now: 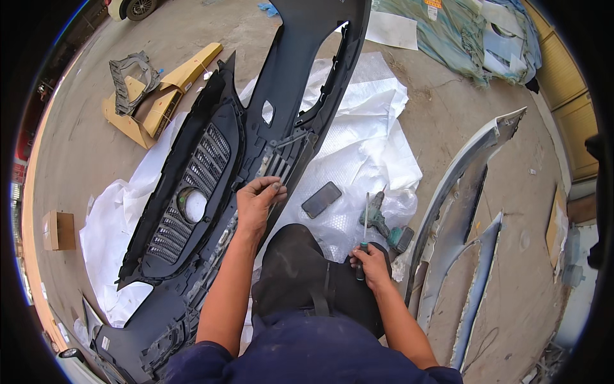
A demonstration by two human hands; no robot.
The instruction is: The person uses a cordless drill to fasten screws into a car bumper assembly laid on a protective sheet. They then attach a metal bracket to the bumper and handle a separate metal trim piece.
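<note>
A large black car bumper [297, 48] with a slatted grille [208, 157] lies slantwise before me, its inner side partly turned up. Along its near edge sits a slotted plastic piece [276, 165]. Just below that piece is my left hand [258, 201], thumb and fingers pinched together at the bumper's edge; whatever they hold is too small to make out. My right hand [371, 265] rests by my right knee, closed around the green handle of a screwdriver [366, 221], whose shaft points up and away from me.
White foam and bubble wrap [361, 137] spread under the bumper. On it lie a dark phone [321, 200] and a green cordless drill [376, 216]. To the right lies a silver bumper [455, 173]; to the left, a small carton [59, 231] and torn cardboard [150, 118] with a black frame [132, 80].
</note>
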